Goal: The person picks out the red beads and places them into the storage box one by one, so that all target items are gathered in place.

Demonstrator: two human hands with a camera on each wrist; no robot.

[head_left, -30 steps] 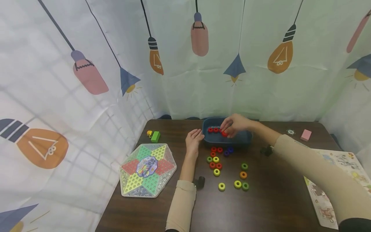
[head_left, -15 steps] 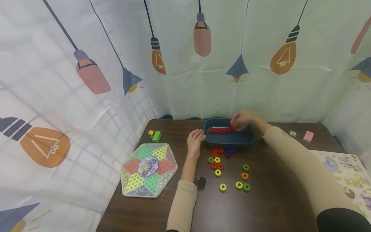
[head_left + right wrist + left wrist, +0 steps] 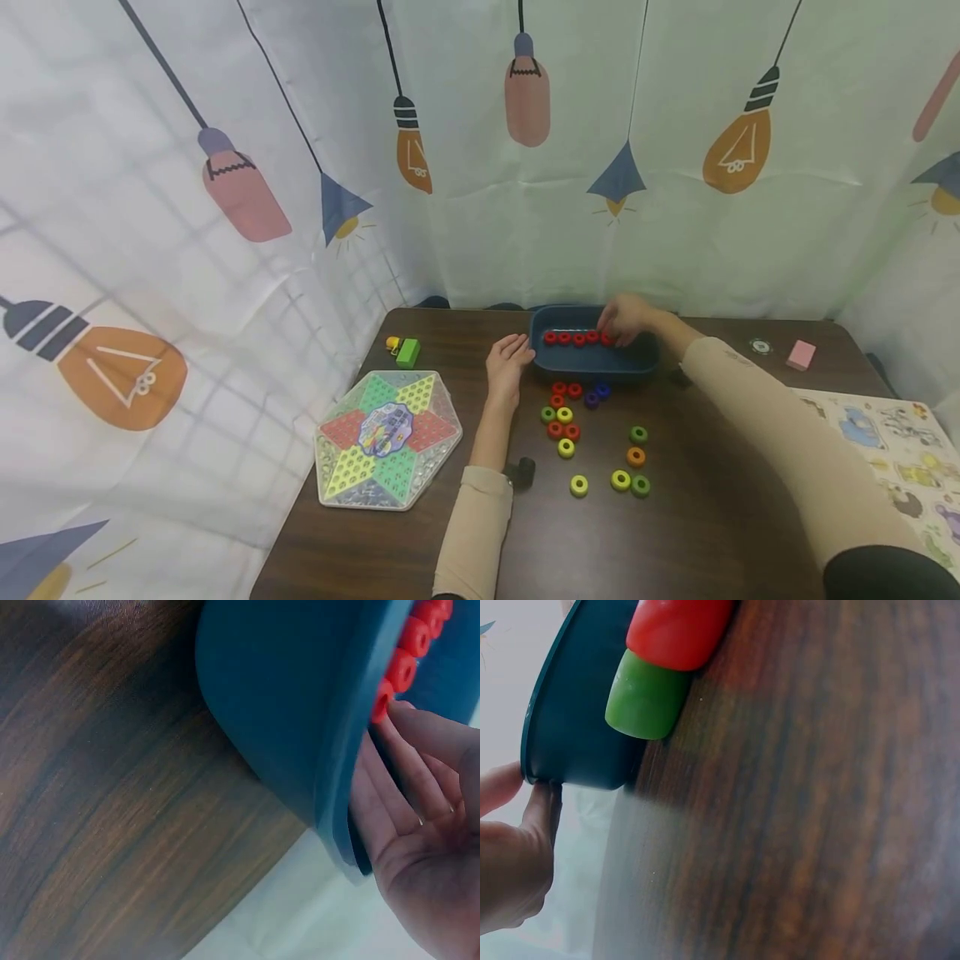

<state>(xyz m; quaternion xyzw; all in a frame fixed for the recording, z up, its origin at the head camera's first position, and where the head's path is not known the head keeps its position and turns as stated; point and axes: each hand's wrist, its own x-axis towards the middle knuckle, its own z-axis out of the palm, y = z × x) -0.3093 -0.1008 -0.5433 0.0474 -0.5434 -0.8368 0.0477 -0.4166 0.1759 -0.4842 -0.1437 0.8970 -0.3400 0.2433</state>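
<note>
A dark blue basin (image 3: 596,367) stands at the back of the table with a row of several red rings (image 3: 579,339) inside. My right hand (image 3: 630,317) reaches into its right part. Thumb and finger pinch the end red ring (image 3: 382,701) of that row. My left hand (image 3: 507,362) is at the basin's left end, its fingertips touching the outside by the rim in the left wrist view. In front of the basin lie loose rings: red ones (image 3: 555,430), a blue ring (image 3: 603,390), a purple ring (image 3: 591,400), yellow ones (image 3: 579,486), green ones (image 3: 638,435) and an orange ring (image 3: 636,456).
A hexagonal star-patterned game board (image 3: 386,442) lies at the left, with a green block (image 3: 407,353) and a small yellow item (image 3: 393,343) behind it. On the right are a pink block (image 3: 801,355), a round disc (image 3: 761,346) and an animal picture board (image 3: 907,458). A patterned curtain (image 3: 480,225) hangs behind.
My right hand has moved right inside the basin, carrying a red ring to the right end of the row, and is now lower there. The left hand stays at the basin's left end.
</note>
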